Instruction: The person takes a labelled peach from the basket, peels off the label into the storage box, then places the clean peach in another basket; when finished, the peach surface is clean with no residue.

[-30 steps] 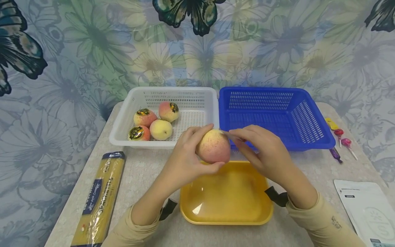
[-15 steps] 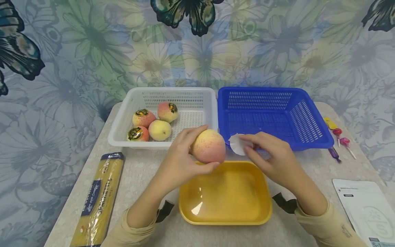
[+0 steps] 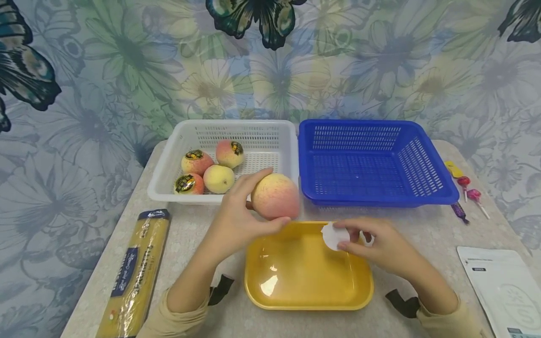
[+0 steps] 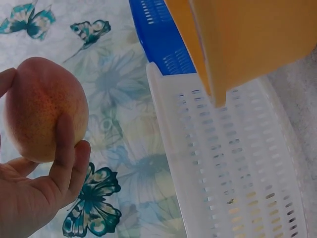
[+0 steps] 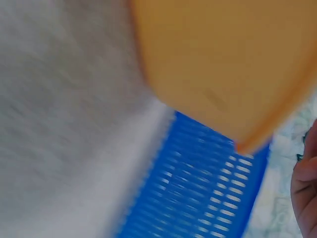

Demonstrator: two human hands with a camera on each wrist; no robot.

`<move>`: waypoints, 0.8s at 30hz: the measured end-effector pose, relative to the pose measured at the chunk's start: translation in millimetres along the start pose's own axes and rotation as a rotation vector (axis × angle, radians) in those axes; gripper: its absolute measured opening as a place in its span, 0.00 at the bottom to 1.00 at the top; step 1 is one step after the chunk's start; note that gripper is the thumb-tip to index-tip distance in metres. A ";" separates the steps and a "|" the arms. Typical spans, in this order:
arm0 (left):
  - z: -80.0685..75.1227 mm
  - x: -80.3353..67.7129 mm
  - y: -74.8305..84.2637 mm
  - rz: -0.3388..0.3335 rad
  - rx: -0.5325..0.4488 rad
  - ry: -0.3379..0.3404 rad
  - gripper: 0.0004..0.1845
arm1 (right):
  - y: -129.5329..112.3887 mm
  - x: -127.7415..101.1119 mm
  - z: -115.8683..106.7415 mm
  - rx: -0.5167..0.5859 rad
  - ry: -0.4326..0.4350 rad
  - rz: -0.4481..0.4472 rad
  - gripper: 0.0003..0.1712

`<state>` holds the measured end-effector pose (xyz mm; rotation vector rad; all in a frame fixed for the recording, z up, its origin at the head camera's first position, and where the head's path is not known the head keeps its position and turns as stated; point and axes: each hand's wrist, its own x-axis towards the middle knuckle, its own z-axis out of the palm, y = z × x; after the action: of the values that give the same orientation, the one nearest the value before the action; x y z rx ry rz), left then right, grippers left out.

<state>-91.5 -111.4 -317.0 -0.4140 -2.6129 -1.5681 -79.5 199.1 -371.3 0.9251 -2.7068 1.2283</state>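
My left hand grips a peach between thumb and fingers, raised over the back left of a yellow tray. In the left wrist view the same peach shows pinkish-red, with fingers curled about it. Over the tray's back right, my right hand pinches a round sticker, its white back showing. Only part of the right hand enters the right wrist view, at the edge. Several more peaches lie in the white basket; some bear black-and-gold stickers, and the front yellow peach shows none.
Behind the tray, a blue basket stands right beside the white one. A yellow spaghetti pack lies at left. On the right are a white pouch, lollipops and a purple-wrapped sweet. A patterned wall rises behind the table.
The right hand has pulled the sticker off the peach and carried it down and to the right, over the tray. The left hand has drifted slightly left with the peach.
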 end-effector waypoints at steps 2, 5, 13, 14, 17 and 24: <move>-0.7 1.1 0.3 -0.005 -0.004 0.000 0.47 | 4.7 -2.9 6.4 0.032 -0.072 0.043 0.18; -1.7 2.6 1.5 -0.010 -0.011 -0.001 0.47 | 8.8 -4.0 16.0 0.059 -0.177 0.080 0.18; -3.2 4.8 4.6 -0.033 -0.050 -0.022 0.47 | 8.7 1.8 39.0 -0.048 -0.312 0.049 0.16; -3.5 4.8 4.8 -0.033 -0.058 -0.024 0.47 | 8.3 2.7 41.2 -0.071 -0.323 0.042 0.16; -4.3 5.0 4.6 -0.028 -0.083 -0.030 0.46 | 6.8 5.5 46.6 -0.136 -0.335 0.023 0.15; -6.2 5.8 3.1 -0.016 -0.128 -0.040 0.46 | 6.6 10.4 54.9 -0.299 -0.359 0.018 0.16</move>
<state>-96.7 -114.3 -310.2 -0.4382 -2.5597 -1.7565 -80.0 159.2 -410.9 1.1728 -3.0549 0.6803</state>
